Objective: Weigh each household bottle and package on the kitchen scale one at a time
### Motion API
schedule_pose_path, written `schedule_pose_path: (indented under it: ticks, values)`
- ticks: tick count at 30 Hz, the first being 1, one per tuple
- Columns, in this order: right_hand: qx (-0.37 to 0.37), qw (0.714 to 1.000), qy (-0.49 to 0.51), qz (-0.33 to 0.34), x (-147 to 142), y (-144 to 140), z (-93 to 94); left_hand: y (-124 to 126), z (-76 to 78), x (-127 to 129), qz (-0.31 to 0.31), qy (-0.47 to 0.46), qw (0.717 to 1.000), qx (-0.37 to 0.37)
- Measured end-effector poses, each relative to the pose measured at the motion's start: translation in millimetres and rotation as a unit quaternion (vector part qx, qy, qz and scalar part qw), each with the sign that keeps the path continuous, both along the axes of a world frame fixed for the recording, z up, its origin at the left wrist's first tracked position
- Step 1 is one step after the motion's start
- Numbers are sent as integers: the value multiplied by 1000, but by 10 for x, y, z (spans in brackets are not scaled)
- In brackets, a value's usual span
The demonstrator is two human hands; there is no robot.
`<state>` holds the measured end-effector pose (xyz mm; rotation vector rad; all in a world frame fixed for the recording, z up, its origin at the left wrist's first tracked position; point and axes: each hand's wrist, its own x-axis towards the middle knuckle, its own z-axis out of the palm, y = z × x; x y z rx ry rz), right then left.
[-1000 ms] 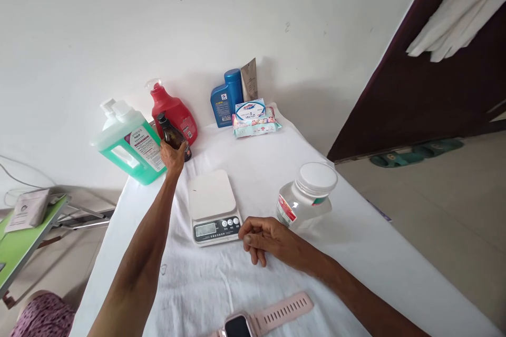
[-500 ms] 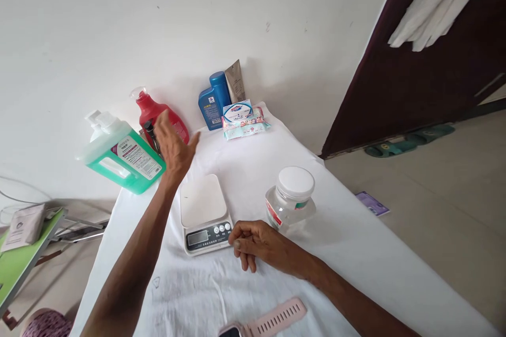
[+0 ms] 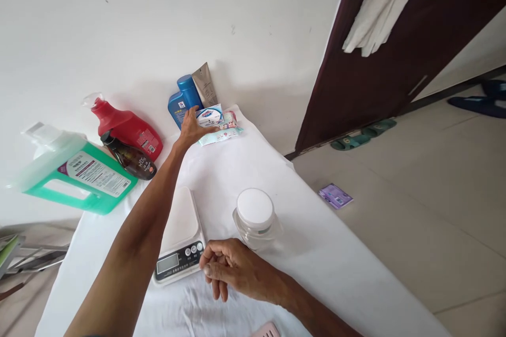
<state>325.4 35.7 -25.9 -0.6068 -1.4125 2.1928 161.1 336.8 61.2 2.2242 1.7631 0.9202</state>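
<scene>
Wipes in a small white-and-blue soft packet [image 3: 211, 116] lie on top of a second, pale green packet [image 3: 221, 134] at the far end of the white cloth-covered table [image 3: 336, 279], close to the wall, and the left hand [image 3: 192, 129] reaches out over the table to them, its fingers spread and laid against the near left edge of the top packet, thumb pointing towards the wall; the fingers are apart and touch the packet without closing around it. Just beyond this hand stand a blue plastic bottle [image 3: 181, 105] and a grey-brown squeeze tube [image 3: 205, 84], both leaning against the white wall. To the left of the hand lie a red detergent bottle with a clear spray top [image 3: 126, 126], a dark brown glass bottle [image 3: 130, 158] touching it, and further left a large green jug with a white pump and label [image 3: 75, 176]. The right hand [image 3: 231, 271] rests near the person on the cloth, fingers loosely curled together and holding nothing. Just left of it, under the left forearm, sits a white digital kitchen scale [image 3: 179, 245] with a grey display, and just beyond it stands a clear plastic jar with a white screw lid [image 3: 255, 216].
</scene>
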Motion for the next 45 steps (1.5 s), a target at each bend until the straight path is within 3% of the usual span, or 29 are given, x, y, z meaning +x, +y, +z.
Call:
schedule_pose_path:
  ticks: [5,8,11,16,20,23,26,31,37,42,45]
  values:
    - [4,1000,-8,4,17,4,-2,-32,163,-18,-2,53,998,-23]
    - [9,1000,-13,1,11,0,1,-266,223,-92,10,30,999,-3]
    - [14,1000,-7,-6,-6,-9,20,-737,273,-279,21,-7,1000,17]
    - [19,1000,3,-14,-27,-15,43,-1862,281,-717,18,-27,999,-1]
    - [39,999,-9,0,-24,-1,39,-2655,175,-1002,45,-40,997,-37]
    - [53,998,-22,10,-17,10,48,-2993,56,-1134,67,-45,995,-53]
    - [58,998,-34,11,-16,13,68,-3114,-72,-1178,79,-28,995,-59]
    - [50,998,-41,10,-27,4,64,-3095,-244,-1115,96,37,994,-42]
    - [56,998,-31,6,-33,8,37,-3110,-279,-1116,95,37,993,-54]
    - [62,997,-37,2,-23,0,67,-3202,-260,-1252,64,-80,994,-48]
    - [62,997,-37,0,-27,-10,66,-3234,-384,-1376,108,-205,972,-29]
